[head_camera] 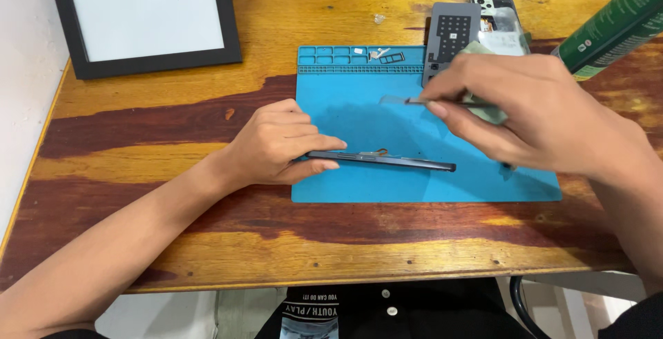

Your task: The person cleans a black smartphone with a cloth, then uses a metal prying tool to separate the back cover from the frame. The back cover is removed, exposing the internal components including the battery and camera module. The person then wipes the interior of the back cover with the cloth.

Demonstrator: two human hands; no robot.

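Note:
My left hand (280,146) grips one end of a thin dark phone (387,160), held on its edge over a blue work mat (359,104). My right hand (532,111) is raised above the mat's right side and pinches a slim metal tool (404,101), its flat tip pointing left above the phone. A small orange loop sticks up from the phone's upper edge. The tool's rear part is hidden in my fingers.
A grey phone back cover (450,35) and a clear case (498,21) lie at the mat's far right corner. Small parts sit in the mat's top trays (383,54). A black-framed white board (145,14) leans at far left. A green bottle (615,25) enters from the upper right.

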